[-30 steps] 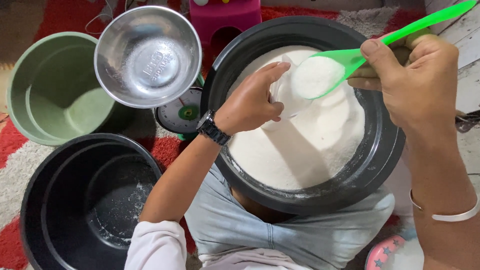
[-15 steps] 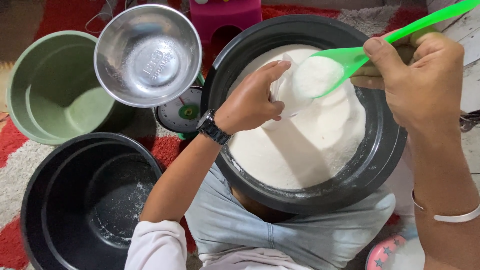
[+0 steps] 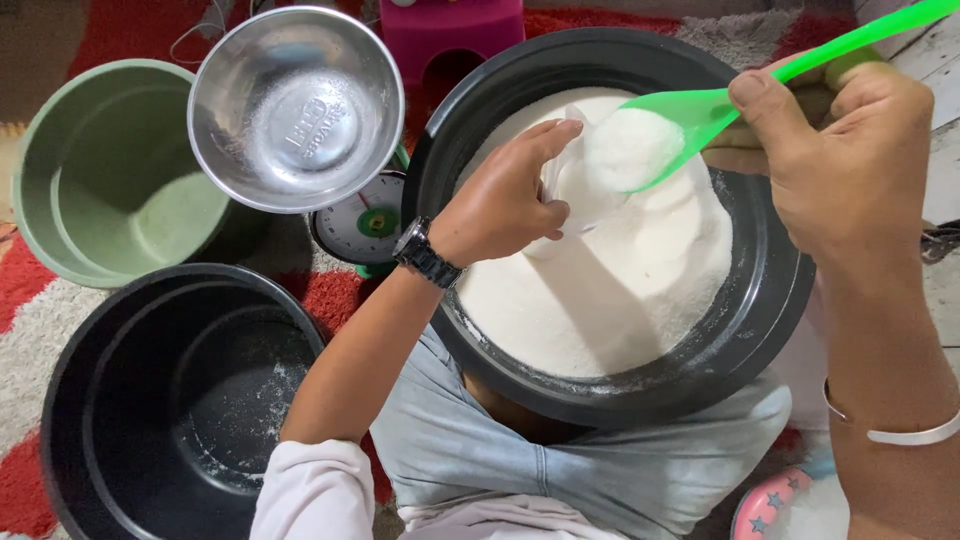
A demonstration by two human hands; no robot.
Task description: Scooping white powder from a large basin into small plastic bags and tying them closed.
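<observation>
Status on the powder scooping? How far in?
Early. Done: little, the steel bowl on the scale looks empty. In hand: right hand holds a loaded green scoop over a clear bag held by left hand. Left: black basin nearly full.

A small clear plastic bag (image 3: 575,195), held open over the black basin's white powder, is the only package in view. Far left of it, a round white scale dial (image 3: 362,222) shows beneath a steel bowl.
</observation>
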